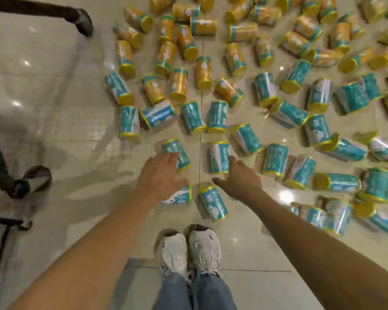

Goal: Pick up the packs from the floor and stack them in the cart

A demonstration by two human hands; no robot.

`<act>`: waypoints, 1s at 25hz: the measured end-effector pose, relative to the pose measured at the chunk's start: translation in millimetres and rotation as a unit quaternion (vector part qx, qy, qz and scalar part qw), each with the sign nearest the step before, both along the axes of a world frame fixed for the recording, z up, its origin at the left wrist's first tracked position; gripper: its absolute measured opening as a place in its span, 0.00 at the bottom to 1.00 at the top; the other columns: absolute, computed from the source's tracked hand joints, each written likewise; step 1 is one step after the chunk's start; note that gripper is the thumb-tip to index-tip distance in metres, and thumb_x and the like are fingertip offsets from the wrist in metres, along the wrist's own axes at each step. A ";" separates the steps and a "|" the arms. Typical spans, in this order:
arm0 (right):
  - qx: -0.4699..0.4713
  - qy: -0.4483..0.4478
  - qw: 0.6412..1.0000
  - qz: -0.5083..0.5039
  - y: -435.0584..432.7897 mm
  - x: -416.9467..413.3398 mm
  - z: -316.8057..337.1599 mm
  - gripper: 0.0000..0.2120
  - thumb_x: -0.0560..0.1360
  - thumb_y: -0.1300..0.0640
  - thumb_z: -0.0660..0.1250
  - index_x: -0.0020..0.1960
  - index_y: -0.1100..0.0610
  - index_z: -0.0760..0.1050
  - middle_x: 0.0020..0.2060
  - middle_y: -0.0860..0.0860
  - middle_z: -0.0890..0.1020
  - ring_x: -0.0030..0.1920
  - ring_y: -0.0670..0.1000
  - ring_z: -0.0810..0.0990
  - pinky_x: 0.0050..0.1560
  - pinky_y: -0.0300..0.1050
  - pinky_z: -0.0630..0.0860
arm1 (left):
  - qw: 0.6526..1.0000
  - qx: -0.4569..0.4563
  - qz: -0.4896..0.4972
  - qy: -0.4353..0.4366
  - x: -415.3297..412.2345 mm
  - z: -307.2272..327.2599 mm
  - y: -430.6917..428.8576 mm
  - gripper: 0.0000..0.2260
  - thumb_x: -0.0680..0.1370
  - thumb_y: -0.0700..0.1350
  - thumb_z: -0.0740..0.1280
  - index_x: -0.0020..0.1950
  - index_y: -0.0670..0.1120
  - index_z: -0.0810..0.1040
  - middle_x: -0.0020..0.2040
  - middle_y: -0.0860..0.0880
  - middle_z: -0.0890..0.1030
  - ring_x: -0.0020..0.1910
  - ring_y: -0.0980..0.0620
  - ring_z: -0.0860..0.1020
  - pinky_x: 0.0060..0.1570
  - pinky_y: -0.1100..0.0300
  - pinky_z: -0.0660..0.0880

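Teal packs (218,153) lie on the tiled floor (244,233) just beyond my shoes (190,249) — my left hand (161,174) and right hand (239,179), fingers spread and gripping nothing, reach over the nearest ones — yellow packs (203,72) scattered farther out, cart (54,11) at left.

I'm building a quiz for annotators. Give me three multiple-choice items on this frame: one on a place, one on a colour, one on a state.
1. The cart stands: A) left of the packs B) right of them C) among them.
2. The packs nearest the left hand and right hand are: A) red B) teal C) black.
3. Both hands are: A) fists B) lifting packs C) open.
Key: 1 A, it fills the left edge; 2 B, teal shows by both hands; 3 C, fingers extended, nothing lifted.
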State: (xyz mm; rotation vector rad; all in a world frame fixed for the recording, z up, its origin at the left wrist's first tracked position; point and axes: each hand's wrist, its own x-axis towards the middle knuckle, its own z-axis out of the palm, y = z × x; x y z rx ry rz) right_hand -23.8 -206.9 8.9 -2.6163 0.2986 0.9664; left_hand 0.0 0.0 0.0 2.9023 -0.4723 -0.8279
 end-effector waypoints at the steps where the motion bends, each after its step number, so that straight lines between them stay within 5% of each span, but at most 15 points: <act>1: 0.000 0.016 1.000 -0.004 4.0 -5.0 -34.3 0.35 0.73 0.40 0.66 0.71 0.59 0.59 0.64 0.60 0.71 0.64 0.61 0.71 0.59 0.53 0.70 | 1.000 0.006 -0.003 0.018 -2.1 -32.4 1.5 0.36 0.74 0.64 0.64 0.75 0.46 0.59 0.72 0.46 0.67 0.68 0.45 0.67 0.65 0.53 0.65; 4: -0.013 0.048 0.998 -0.023 8.0 -26.1 -141.2 0.39 0.72 0.38 0.67 0.73 0.60 0.57 0.66 0.60 0.70 0.68 0.60 0.68 0.64 0.54 0.66 | 0.997 0.013 -0.025 0.066 -16.1 -132.8 5.2 0.36 0.74 0.63 0.65 0.74 0.45 0.59 0.71 0.44 0.67 0.67 0.43 0.67 0.64 0.51 0.65; 7: 0.000 0.063 0.997 -0.036 14.3 -51.0 -208.0 0.43 0.70 0.38 0.69 0.73 0.59 0.55 0.65 0.59 0.70 0.65 0.61 0.71 0.60 0.55 0.70 | 0.994 0.010 -0.036 0.099 -31.2 -200.7 0.3 0.40 0.71 0.62 0.69 0.75 0.46 0.57 0.72 0.44 0.65 0.69 0.43 0.66 0.66 0.52 0.62; 11: 0.018 0.026 0.996 -0.084 20.3 -76.4 -255.5 0.46 0.67 0.41 0.73 0.73 0.57 0.52 0.58 0.58 0.74 0.57 0.61 0.76 0.46 0.51 0.70 | 0.993 0.002 -0.071 0.095 -46.9 -254.5 4.6 0.44 0.67 0.59 0.74 0.76 0.49 0.56 0.71 0.46 0.67 0.67 0.43 0.68 0.66 0.51 0.64; 15: 0.011 -0.019 0.995 -0.096 20.7 -81.2 -262.6 0.45 0.65 0.40 0.73 0.72 0.56 0.54 0.56 0.57 0.75 0.55 0.60 0.77 0.46 0.50 0.71 | 0.998 -0.007 -0.052 0.047 -49.0 -268.5 8.3 0.42 0.64 0.57 0.76 0.73 0.49 0.61 0.66 0.44 0.72 0.60 0.41 0.73 0.59 0.48 0.70; 18: -0.001 -0.030 0.993 -0.113 17.3 -76.6 -242.6 0.43 0.65 0.39 0.73 0.69 0.56 0.57 0.55 0.56 0.76 0.54 0.59 0.77 0.46 0.50 0.72 | 0.985 -0.081 0.116 0.097 -49.7 -249.6 9.4 0.41 0.60 0.61 0.76 0.68 0.52 0.65 0.58 0.46 0.77 0.53 0.42 0.77 0.52 0.47 0.75; 21: 0.006 -0.050 0.991 -0.121 14.5 -55.3 -188.3 0.42 0.65 0.40 0.74 0.68 0.57 0.59 0.56 0.56 0.76 0.54 0.60 0.77 0.47 0.50 0.72 | 0.938 -0.144 0.297 0.107 -34.8 -191.8 13.5 0.33 0.61 0.61 0.77 0.61 0.53 0.70 0.51 0.52 0.78 0.49 0.49 0.77 0.47 0.56 0.73; 25: 0.023 -0.103 0.985 -0.137 16.3 5.9 -80.2 0.42 0.64 0.40 0.74 0.68 0.56 0.59 0.55 0.56 0.77 0.55 0.60 0.77 0.48 0.49 0.71 | 0.894 -0.193 0.401 0.058 9.2 -74.3 15.5 0.29 0.63 0.59 0.78 0.57 0.51 0.72 0.50 0.52 0.79 0.50 0.48 0.78 0.48 0.56 0.74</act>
